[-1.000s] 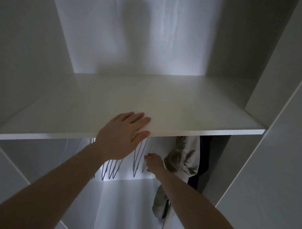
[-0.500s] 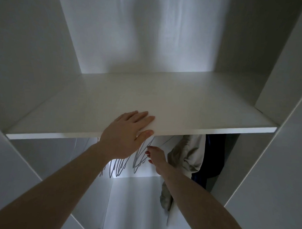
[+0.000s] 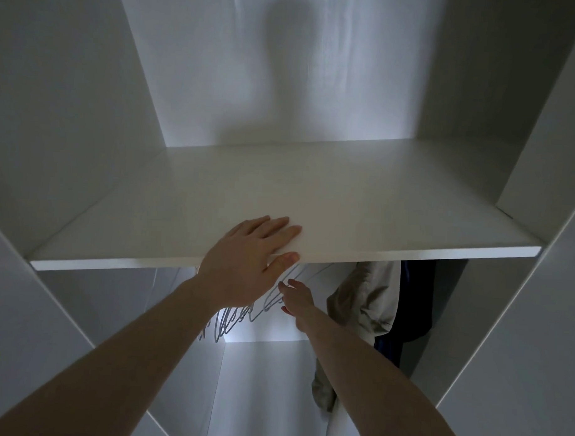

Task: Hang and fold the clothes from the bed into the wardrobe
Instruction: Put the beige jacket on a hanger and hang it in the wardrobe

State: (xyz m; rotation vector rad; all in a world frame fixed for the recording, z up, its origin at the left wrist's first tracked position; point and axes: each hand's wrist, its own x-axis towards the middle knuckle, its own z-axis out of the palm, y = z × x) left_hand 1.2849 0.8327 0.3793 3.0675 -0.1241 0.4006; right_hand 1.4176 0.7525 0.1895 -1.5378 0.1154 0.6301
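Observation:
I look into a white wardrobe. My left hand (image 3: 245,258) lies on the front edge of the shelf (image 3: 378,204), fingers flat on top and thumb under the edge. Below the shelf, my right hand (image 3: 296,296) reaches in among several grey wire hangers (image 3: 237,317), its fingers curled at the wire of the nearest one. The rail is hidden by the shelf. Right of that hand hang a beige garment (image 3: 368,295) and, behind it, a dark navy garment (image 3: 413,300).
The white side panel (image 3: 520,323) closes the right side and another panel (image 3: 32,306) the left. A back wall (image 3: 284,71) with my shadow stands above the shelf. The lower compartment floor (image 3: 264,380) is lit.
My right hand has risen a little closer to the underside of the shelf among the hangers. My left hand has stayed on the shelf edge. The view has shifted slightly.

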